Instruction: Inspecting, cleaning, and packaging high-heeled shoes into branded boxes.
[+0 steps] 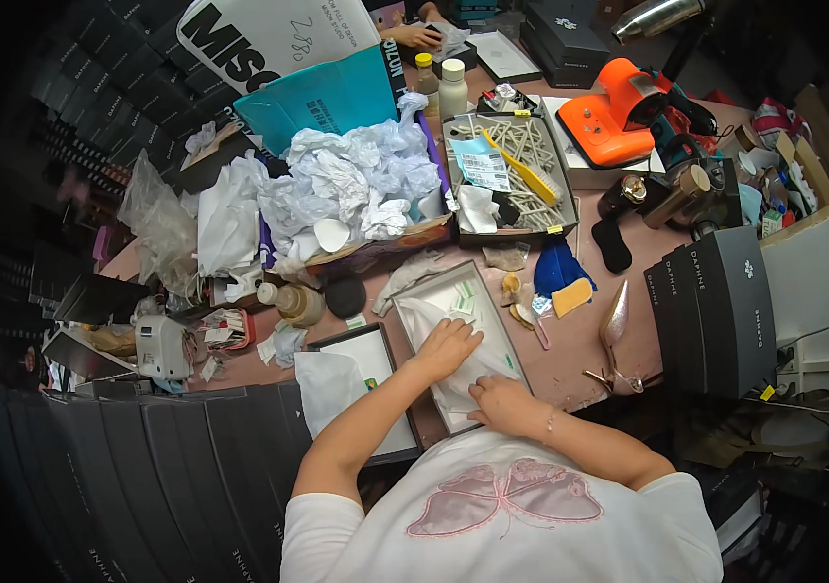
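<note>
Two hands, left hand [447, 347], right hand [499, 400], pressing one white-papered shoebox [434, 296].

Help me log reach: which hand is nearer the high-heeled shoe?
Right. The right hand rests at the box's near end, closer to the shoe; the left hand lies further left, on the white paper.

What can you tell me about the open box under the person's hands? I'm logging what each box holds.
The open box is a shallow rectangular cardboard tray with a dark outside and pale inside, lying flat near the table's front edge, set at a slant. White tissue paper lines it. The left hand presses flat on the paper inside; the right hand rests at its near end. Small paper slips lie in its far end.
</note>
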Tool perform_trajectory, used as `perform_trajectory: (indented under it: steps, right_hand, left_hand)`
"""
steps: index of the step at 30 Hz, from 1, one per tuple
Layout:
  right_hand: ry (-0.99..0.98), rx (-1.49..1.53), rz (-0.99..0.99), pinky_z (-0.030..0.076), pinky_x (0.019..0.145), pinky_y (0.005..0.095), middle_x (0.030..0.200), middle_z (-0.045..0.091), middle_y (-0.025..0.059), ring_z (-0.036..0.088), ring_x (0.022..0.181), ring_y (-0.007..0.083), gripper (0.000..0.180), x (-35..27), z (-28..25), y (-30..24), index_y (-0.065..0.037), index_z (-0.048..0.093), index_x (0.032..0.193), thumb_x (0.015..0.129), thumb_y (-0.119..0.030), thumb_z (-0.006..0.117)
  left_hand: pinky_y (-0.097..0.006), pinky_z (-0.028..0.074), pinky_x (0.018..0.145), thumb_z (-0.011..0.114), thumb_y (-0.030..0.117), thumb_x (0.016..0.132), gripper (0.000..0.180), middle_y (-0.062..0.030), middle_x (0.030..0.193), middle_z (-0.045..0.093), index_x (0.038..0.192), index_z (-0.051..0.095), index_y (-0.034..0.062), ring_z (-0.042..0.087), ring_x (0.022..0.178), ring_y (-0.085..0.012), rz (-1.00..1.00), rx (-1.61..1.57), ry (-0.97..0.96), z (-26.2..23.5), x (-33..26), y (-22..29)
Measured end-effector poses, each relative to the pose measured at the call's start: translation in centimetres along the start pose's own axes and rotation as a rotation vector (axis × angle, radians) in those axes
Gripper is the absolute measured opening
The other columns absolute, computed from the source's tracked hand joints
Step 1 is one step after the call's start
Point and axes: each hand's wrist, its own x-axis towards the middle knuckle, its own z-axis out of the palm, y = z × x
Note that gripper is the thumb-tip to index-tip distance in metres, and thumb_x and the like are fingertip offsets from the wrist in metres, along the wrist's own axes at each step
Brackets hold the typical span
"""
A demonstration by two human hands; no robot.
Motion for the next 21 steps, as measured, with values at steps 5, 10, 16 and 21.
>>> perform_trajectory:
  steps: [5, 10, 16, 21]
  right_hand:
    - [0.281, -0.074, 0.025, 0.051, 0.078, 0.0421, 0.102, 0.06, 0.0147, 0.06, 0.095, 0.0333, 0.059, 0.2, 0.9, 1.2, 0.0, 0.041, 0.131, 0.08, -0.021, 0.063]
    - [0.078, -0.155, 0.155, 0.046, 0.087, 0.0403, 0.104, 0.06, 0.011, 0.057, 0.102, 0.0271, 0.046, -0.6, 3.7, 2.4, -0.003, 0.047, 0.128, 0.083, -0.014, 0.051]
    - [0.359, -0.457, 0.025, 0.033, 0.103, 0.0481, 0.103, 0.062, 0.0108, 0.058, 0.1, 0.0269, 0.033, 0.3, 8.1, 4.5, 0.0, 0.057, 0.111, 0.085, -0.02, 0.051]
    - [0.316, 0.277, 0.036, 0.029, 0.107, 0.0494, 0.118, 0.057, 0.0197, 0.053, 0.114, 0.0302, 0.047, -6.4, 5.2, 1.4, 0.001, 0.054, 0.119, 0.089, -0.035, 0.055]
  left_hand:
    - [-0.036, 0.037, 0.081, 0.057, 0.016, 0.077, 0.016, -0.0059, 0.095, 0.057, 0.087, 0.065, 0.0076, 0.051, 0.098, -0.0229, -0.035, 0.064, -0.214, -0.7, -2.3, 2.6]
    - [-0.045, 0.033, 0.094, 0.056, 0.017, 0.078, 0.017, -0.0076, 0.098, 0.06, 0.088, 0.067, 0.0088, 0.051, 0.105, -0.0238, -0.03, 0.228, -0.203, -2.4, -1.0, 0.3]
    - [-0.059, 0.024, 0.104, 0.057, 0.019, 0.081, 0.027, -0.0099, 0.119, 0.058, 0.105, 0.064, 0.0105, 0.041, 0.126, -0.027, 0.032, 0.326, 0.003, 1.6, 0.8, -1.4]
    - [-0.07, 0.016, 0.103, 0.062, 0.069, 0.065, 0.081, -0.0108, 0.131, 0.051, 0.118, 0.062, 0.0076, 0.026, 0.136, -0.0315, -0.137, -0.092, -0.932, -0.6, 0.6, -2.3]
